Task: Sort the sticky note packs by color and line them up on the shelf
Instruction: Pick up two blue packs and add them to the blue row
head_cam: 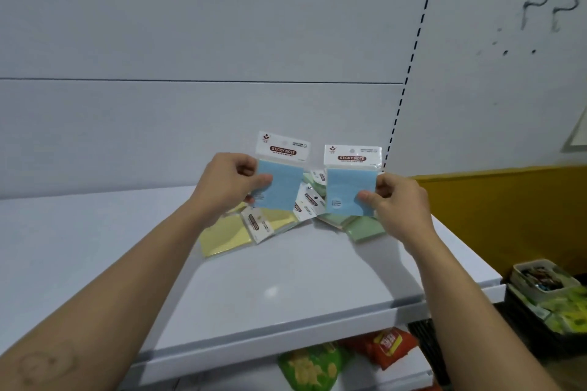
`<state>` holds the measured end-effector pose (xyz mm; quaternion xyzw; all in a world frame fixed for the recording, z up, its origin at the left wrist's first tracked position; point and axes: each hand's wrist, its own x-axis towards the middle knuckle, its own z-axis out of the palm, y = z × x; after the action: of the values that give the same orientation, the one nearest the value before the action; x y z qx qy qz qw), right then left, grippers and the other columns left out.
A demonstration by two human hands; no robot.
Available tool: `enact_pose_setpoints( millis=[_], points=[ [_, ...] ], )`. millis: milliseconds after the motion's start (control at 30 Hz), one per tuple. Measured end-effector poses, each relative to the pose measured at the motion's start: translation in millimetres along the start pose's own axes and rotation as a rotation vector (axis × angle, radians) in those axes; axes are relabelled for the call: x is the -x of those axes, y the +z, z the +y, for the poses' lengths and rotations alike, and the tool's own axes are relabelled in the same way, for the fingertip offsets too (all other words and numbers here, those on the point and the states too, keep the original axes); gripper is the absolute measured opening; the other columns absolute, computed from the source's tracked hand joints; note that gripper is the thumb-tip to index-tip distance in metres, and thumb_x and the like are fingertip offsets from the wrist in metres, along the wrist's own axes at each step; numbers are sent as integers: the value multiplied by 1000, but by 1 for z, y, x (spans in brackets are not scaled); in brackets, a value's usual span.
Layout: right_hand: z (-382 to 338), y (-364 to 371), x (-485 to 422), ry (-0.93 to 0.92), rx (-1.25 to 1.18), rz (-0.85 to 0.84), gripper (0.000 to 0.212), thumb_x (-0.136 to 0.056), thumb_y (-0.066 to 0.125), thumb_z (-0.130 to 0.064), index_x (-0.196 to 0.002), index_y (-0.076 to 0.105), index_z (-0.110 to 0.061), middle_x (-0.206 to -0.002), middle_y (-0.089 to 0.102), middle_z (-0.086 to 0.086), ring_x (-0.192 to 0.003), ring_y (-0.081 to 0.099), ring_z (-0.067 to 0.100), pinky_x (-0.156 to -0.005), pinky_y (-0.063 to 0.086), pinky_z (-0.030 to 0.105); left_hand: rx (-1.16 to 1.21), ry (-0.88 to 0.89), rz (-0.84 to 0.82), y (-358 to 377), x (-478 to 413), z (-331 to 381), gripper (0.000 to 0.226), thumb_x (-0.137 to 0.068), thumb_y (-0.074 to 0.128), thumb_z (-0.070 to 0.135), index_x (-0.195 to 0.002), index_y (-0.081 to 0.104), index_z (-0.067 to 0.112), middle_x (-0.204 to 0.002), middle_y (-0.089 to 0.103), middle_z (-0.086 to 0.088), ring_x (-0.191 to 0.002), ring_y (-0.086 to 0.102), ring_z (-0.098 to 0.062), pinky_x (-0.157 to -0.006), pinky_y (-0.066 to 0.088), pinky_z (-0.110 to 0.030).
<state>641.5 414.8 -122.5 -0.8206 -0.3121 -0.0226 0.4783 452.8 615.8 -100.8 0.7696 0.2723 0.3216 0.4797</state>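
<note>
Each of my hands holds one blue sticky note pack upright above the white shelf (286, 289). My left hand (228, 182) pinches the left blue pack (282, 187) by its left edge. My right hand (397, 200) grips the right blue pack (346, 190) by its right edge. Both packs have white header cards reading STICKY NOTE. Below them on the shelf lies a loose pile: yellow packs (225, 236) on the left, green packs (359, 225) on the right, with white header cards (309, 200) between.
The grey back panel (190, 120) rises behind the shelf, with a slotted upright (409, 73) at its right end. Snack bags (317, 368) lie on the lower shelf. To the right stand a yellow wall band (508, 200) and crates of small goods (546, 292).
</note>
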Motion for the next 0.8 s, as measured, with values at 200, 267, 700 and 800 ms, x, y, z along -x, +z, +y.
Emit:
enact_pose_setpoints(
  millis=[200, 267, 700, 800],
  points=[
    [-54, 27, 7, -84, -20, -27, 10, -76, 77, -24, -83, 70, -21, -75, 67, -6, -73, 63, 16, -59, 48, 27, -30, 29, 96, -57, 17, 3, 9, -75, 78, 12, -80, 71, 12, -74, 72, -7, -61, 67, -17, -45, 50, -24],
    [-75, 38, 9, -116, -14, -34, 8, -75, 76, -25, -79, 69, -22, -73, 68, -6, -73, 63, 18, -64, 49, 30, -50, 41, 141, -81, 23, 2, 9, -75, 78, 13, -78, 70, 14, -72, 70, -6, -60, 64, -15, -45, 47, -23],
    [-200, 148, 61, -297, -52, -187, 15, -74, 78, -26, -82, 72, -14, -76, 70, 2, -74, 63, 22, -63, 47, 31, -101, -7, 393, -244, 78, -44, 18, -69, 84, 19, -81, 71, 15, -79, 70, -6, -73, 65, -19, -71, 51, -28],
    [-226, 175, 74, -324, -47, -220, 15, -75, 77, -26, -82, 72, -14, -77, 70, 3, -76, 63, 24, -66, 47, 32, -94, -16, 433, -279, 93, -55, 16, -69, 84, 17, -78, 70, 17, -74, 68, -3, -70, 64, -18, -73, 52, -31]
  ],
)
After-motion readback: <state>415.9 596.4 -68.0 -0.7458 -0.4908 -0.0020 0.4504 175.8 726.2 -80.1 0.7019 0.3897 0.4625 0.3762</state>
